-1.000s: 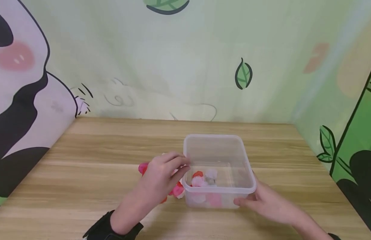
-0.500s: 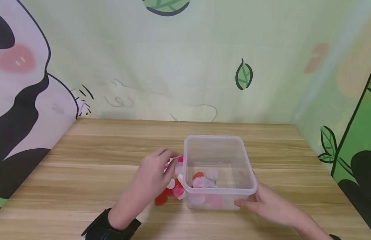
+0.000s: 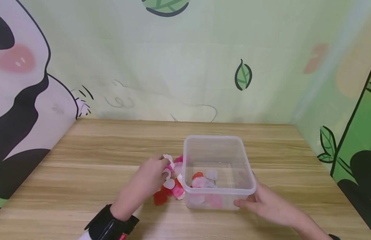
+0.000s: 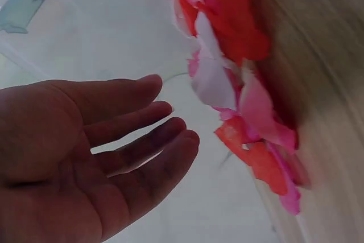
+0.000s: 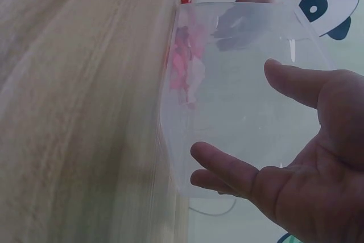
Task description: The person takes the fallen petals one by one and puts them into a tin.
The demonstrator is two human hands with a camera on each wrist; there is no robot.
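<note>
My left hand (image 3: 149,173) hovers at the left edge of a small heap of red, pink and white petals (image 3: 168,184). In the left wrist view its fingers (image 4: 182,152) are loosely bent, with a gap to the petals and nothing between them. A clear square plastic box (image 3: 215,190) stands upright right beside the heap. Pink, white and red petals (image 3: 202,182) lie in its left part. My right hand (image 3: 266,203) rests against the box's right side, thumb at the lower front corner. Spread, nearly straight fingers (image 5: 227,166) show at its wall in the right wrist view.
The wooden tabletop (image 3: 98,186) extends around the box and heap. Behind it hangs a pale green printed backdrop (image 3: 188,66). A panda print (image 3: 20,93) covers the left side, and a green print (image 3: 359,133) the right.
My left hand has drawn back leftward from the box's rim to the heap, uncovering more petals. My right hand and the box have kept their place.
</note>
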